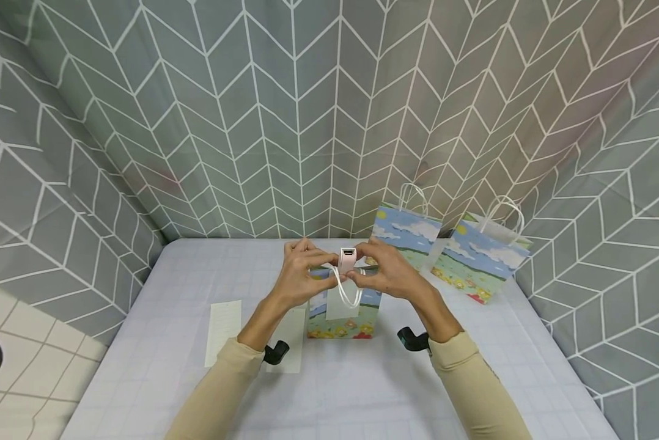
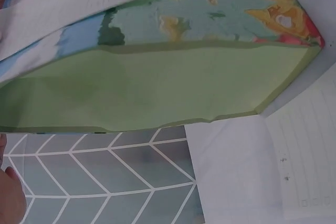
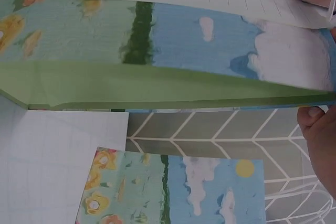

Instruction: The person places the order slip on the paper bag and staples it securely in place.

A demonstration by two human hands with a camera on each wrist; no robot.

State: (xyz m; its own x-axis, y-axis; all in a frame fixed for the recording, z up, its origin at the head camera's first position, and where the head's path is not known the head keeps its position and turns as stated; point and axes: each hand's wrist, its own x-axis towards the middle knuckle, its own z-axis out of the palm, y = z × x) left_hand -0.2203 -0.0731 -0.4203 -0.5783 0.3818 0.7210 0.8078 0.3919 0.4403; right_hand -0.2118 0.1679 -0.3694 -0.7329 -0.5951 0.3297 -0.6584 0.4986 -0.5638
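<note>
A paper gift bag (image 1: 318,327) printed with sky and flowers stands on the table, a lined white card (image 1: 342,308) lying against its front. At its top edge is a small pink-and-white device with a dark slot (image 1: 348,260), resembling a mini stapler. My left hand (image 1: 299,272) pinches the bag's rim beside the device, thumb in front. The thumb and index finger of my right hand (image 1: 387,269) grip the device from the other side. One white handle loop (image 1: 348,300) hangs over the card. The wrist views show the bag's green side (image 2: 157,87).
Two similar gift bags, one upright (image 1: 406,229) and one tilted (image 1: 478,256), stand at the back right with handles raised. Two paper cards lie at left, one farther out (image 1: 223,327) and one (image 1: 287,342) partly under my left forearm. Patterned curtains (image 1: 307,122) surround the table.
</note>
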